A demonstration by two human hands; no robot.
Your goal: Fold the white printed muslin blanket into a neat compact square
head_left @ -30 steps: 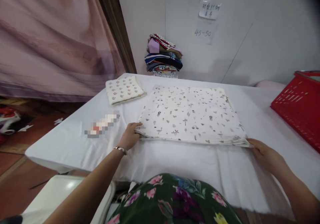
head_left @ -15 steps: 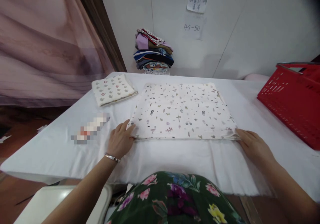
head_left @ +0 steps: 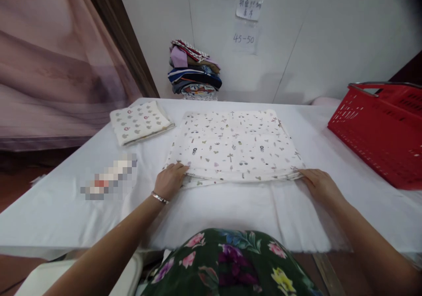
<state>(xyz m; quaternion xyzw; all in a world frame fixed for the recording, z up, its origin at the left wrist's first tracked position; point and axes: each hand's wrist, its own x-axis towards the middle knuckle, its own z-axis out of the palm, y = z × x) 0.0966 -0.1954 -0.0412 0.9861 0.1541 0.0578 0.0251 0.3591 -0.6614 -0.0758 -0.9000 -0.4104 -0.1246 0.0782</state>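
1. Left hand (head_left: pixel 169 180) grips the near left corner of the printed cloth (head_left: pixel 231 144), fingers curled onto its edge; a bracelet (head_left: pixel 159 197) sits on that wrist.
2. Right hand (head_left: pixel 318 184) lies at the near right corner of the cloth, fingertips touching the edge; whether it pinches the layers cannot be told.
3. Printed cloth lies folded and flat on the white table (head_left: pixel 66 208), its near edge slightly lifted into layers.
4. Left of the cloth and apart from it lies a smaller folded cloth (head_left: pixel 140 121).
5. Behind the cloth, against the wall, stands a pile of folded fabrics (head_left: pixel 194 71).
6. Right of the cloth, well apart, stands a red basket (head_left: pixel 382 131).
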